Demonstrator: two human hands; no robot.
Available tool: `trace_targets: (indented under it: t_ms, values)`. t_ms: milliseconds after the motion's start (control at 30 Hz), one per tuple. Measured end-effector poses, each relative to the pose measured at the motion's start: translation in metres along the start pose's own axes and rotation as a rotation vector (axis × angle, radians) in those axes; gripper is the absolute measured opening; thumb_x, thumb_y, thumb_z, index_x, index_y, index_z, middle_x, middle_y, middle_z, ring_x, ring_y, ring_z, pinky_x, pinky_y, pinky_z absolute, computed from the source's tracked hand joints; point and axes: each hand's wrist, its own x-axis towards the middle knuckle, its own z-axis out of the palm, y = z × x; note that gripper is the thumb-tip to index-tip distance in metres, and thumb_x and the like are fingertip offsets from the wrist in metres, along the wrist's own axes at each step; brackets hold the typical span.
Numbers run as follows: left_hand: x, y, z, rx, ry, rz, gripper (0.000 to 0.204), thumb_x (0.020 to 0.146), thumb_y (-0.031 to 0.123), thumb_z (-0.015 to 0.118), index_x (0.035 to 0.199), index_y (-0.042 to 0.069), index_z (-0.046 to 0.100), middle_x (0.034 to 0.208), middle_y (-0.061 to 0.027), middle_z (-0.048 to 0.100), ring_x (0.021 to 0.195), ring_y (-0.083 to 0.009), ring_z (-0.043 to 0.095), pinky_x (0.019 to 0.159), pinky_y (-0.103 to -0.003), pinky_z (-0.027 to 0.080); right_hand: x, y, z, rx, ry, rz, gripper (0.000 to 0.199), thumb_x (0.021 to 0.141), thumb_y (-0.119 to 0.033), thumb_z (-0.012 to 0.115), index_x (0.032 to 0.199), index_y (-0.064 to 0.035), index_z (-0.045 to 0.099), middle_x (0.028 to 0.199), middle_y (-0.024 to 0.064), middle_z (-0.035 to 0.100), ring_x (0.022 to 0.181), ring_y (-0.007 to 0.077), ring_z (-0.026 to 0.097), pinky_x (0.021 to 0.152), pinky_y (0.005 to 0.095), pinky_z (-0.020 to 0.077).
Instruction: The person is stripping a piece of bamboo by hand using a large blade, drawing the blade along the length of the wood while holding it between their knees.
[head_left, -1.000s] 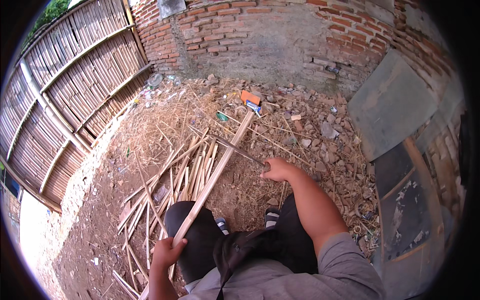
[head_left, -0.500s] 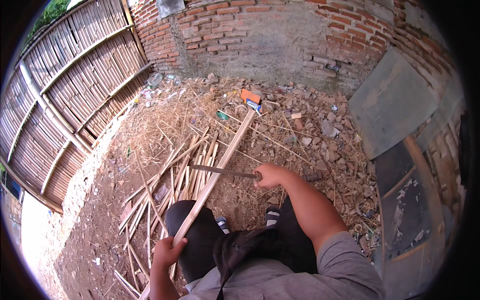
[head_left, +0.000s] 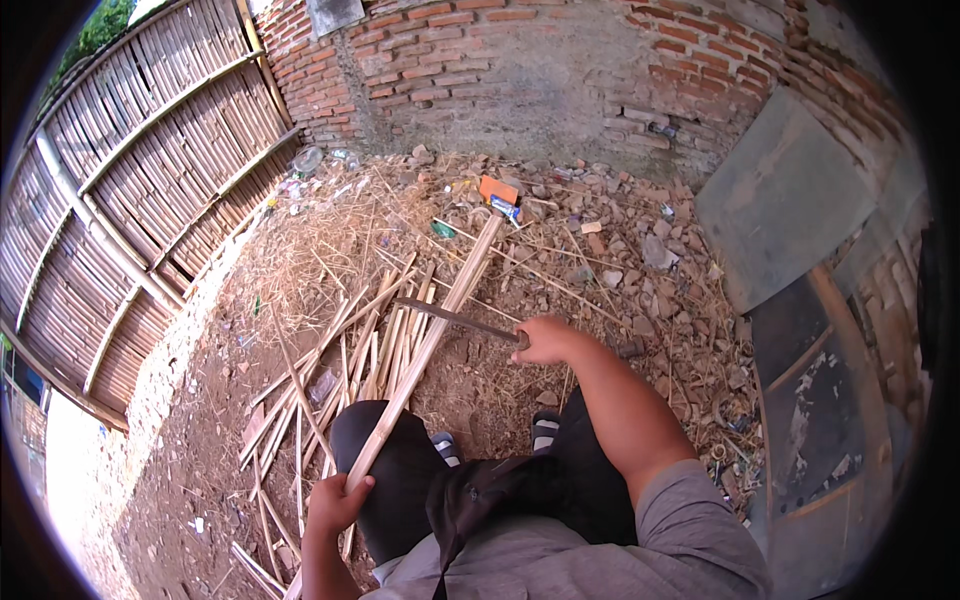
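Observation:
My left hand (head_left: pixel 335 503) is closed around the near part of a long pale bamboo strip (head_left: pixel 414 368). The strip slants away over my left knee, and its far part looks split into thin slats. In my right hand (head_left: pixel 548 340) is the handle of a machete (head_left: pixel 465 321), its long dark blade lying across the strip about midway along. Whether the blade cuts into the bamboo or only rests against it, I cannot tell. Loose bamboo strips (head_left: pixel 388 345) are heaped on the ground to the left of the held one.
Brick rubble (head_left: pixel 650 290) and dry straw litter the ground. A bamboo fence (head_left: pixel 150 170) stands at the left, a brick wall (head_left: pixel 480 80) at the back. Grey sheets (head_left: pixel 790 200) and a dark framed panel (head_left: pixel 810 400) lean on the right. An orange piece (head_left: pixel 497 188) lies near the strip's far end.
The machete has shifted slightly farther from me along the strip, and its blade is tilted more, tip higher. The strip's far part shows more separated slats. My left hand has stayed in place.

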Motion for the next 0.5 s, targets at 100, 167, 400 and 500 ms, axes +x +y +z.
trace_targets:
  t_ms: [100, 167, 400, 500]
  values:
    - [0.000, 0.001, 0.001, 0.001, 0.005, 0.008, 0.055, 0.083, 0.049, 0.075, 0.068, -0.003, 0.064, 0.058, -0.0176, 0.060, 0.055, -0.0258, 0.062, 0.056, -0.043, 0.047, 0.002, 0.004, 0.004, 0.037, -0.021, 0.001, 0.043, 0.079, -0.035, 0.078, 0.108, -0.0054, 0.068, 0.098, 0.0177, 0.070, 0.096, 0.0352, 0.067, 0.082, 0.0451, 0.0517]
    - [0.001, 0.001, 0.001, 0.000, 0.003, 0.005, 0.055, 0.083, 0.049, 0.075, 0.068, -0.003, 0.064, 0.058, -0.0177, 0.061, 0.055, -0.0262, 0.062, 0.056, -0.043, 0.047, 0.003, 0.005, 0.006, 0.048, -0.017, -0.007, 0.043, 0.079, -0.035, 0.078, 0.108, -0.0055, 0.067, 0.098, 0.0178, 0.070, 0.096, 0.0354, 0.067, 0.082, 0.0453, 0.0517]
    - [0.004, -0.008, 0.004, -0.014, -0.005, -0.012, 0.056, 0.083, 0.049, 0.075, 0.068, -0.004, 0.064, 0.059, -0.0191, 0.061, 0.056, -0.0281, 0.063, 0.056, -0.043, 0.047, 0.006, 0.007, 0.007, 0.040, -0.017, -0.024, 0.044, 0.078, -0.035, 0.079, 0.110, -0.0056, 0.067, 0.097, 0.0184, 0.070, 0.096, 0.0353, 0.068, 0.083, 0.0443, 0.0520]
    - [0.004, -0.008, 0.004, -0.012, 0.002, 0.001, 0.056, 0.083, 0.049, 0.075, 0.069, -0.004, 0.065, 0.059, -0.0195, 0.061, 0.056, -0.0281, 0.064, 0.056, -0.043, 0.047, 0.007, 0.009, 0.008, 0.050, -0.020, -0.022, 0.046, 0.078, -0.035, 0.079, 0.110, -0.0057, 0.067, 0.098, 0.0187, 0.070, 0.096, 0.0353, 0.068, 0.084, 0.0442, 0.0519]
